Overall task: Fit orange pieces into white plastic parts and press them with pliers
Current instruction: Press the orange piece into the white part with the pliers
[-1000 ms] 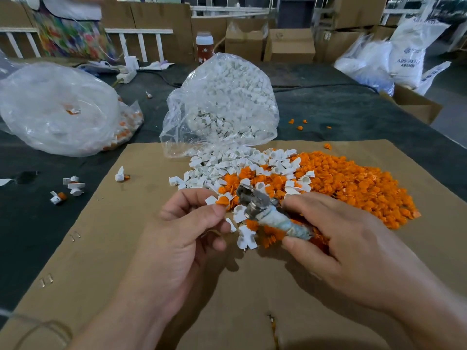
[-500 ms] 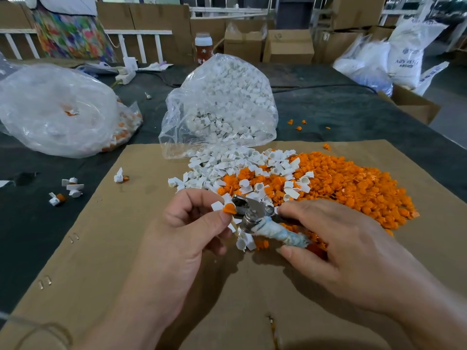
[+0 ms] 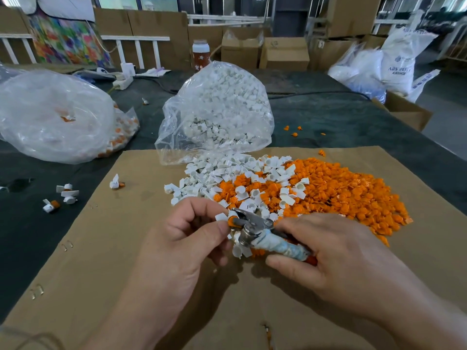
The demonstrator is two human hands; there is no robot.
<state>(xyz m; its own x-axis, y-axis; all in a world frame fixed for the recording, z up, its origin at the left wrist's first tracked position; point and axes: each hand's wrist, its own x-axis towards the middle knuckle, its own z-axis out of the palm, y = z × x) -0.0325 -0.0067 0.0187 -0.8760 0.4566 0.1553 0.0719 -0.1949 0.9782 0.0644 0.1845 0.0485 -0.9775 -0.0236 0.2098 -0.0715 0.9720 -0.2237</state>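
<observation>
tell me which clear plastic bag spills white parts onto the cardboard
The centre clear plastic bag; the left bag lies on the dark table instead.

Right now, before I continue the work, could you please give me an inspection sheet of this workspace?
Surface: cardboard sheet over a dark table cover.
Job's things: heap of orange pieces; loose white parts; pliers with jaws at the held white part, which carries an orange piece.
Clutter: clear bag of white parts; second bag at left; stray parts on the cover.
Hands: left hand pinches the held white part; right hand grips the pliers' handles.
Cables: black cable across the far side; white power strip.
Surroundings: cardboard boxes, white sacks, a bottle.
</observation>
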